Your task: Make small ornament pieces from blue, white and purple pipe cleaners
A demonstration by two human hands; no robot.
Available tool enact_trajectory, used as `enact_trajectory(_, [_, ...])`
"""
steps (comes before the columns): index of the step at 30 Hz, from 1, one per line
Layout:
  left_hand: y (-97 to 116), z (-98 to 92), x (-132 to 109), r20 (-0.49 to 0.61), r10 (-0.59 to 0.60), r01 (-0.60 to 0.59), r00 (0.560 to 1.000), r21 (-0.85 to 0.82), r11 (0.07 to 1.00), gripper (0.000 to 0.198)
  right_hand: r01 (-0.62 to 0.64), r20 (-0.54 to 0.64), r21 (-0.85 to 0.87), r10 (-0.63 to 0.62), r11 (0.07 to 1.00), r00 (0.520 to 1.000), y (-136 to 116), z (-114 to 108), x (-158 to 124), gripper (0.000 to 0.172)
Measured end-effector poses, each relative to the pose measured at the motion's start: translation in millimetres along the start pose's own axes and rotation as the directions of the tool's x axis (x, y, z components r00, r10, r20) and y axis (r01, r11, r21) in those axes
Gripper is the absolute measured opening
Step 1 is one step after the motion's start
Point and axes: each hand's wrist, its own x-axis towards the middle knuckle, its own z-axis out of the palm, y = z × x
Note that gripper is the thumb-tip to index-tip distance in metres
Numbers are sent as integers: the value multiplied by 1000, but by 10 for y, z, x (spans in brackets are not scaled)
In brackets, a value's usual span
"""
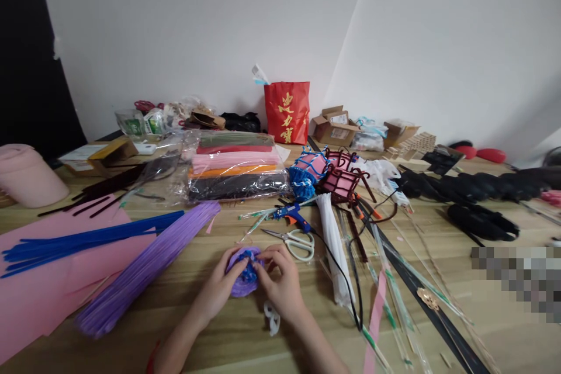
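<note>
Between my two hands, low in the middle of the head view, is a round purple and blue craft piece (243, 288) that looks made of pipe cleaners. My left hand (221, 277) grips its left side, with the thumb on the blue centre. On the other side, my right hand (280, 277) has its fingers closed at the piece's right edge. White-handled scissors (302, 245) lie just beyond my right hand, beside a blue glue gun (294, 215). A small curled white piece (272, 318) rests below my right hand.
Purple pipe cleaners (149, 272) and blue ones (96, 239) lie left on pink sheets (39, 292). A bundle of white stems (335, 251) and a black cord (342, 272) lie right. Behind are a bag of coloured stems (236, 160), woven pink pieces (342, 181) and a red bag (287, 111).
</note>
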Motion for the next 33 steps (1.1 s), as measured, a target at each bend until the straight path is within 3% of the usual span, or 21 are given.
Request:
enact_trajectory(6, [26,-40,5,65,-25,28,998,-42,999,33,-58,-47,63,61,996,997,-38,15,1,7])
enact_trajectory(10, [49,-34,-11,59,-33,36,998,-51,998,33,-153,-64,145,163,978,984,-37,46,-12,25])
enact_trajectory(13, [50,-22,-31,67,-42,43,997,-15,999,33,-252,32,230,252,940,967,-9,65,-17,36])
enact_trajectory(18, [28,-8,-25,106,-38,38,994,-6,999,38,-341,145,338,310,877,940,116,94,-21,28])
enact_trajectory(22, [27,6,-17,112,-47,55,993,-67,996,42,-384,81,443,390,811,917,240,145,-35,28])
enact_trajectory(27, [58,9,-60,250,-145,197,957,-195,961,50,-346,39,500,378,794,925,279,193,-45,25])
enact_trajectory(30, [70,24,-79,221,-136,177,966,-176,968,48,-368,23,500,413,784,911,280,190,-37,26])
enact_trajectory(33, [68,38,-73,216,-140,181,966,-187,965,47,-423,85,511,445,748,891,263,139,-9,28])
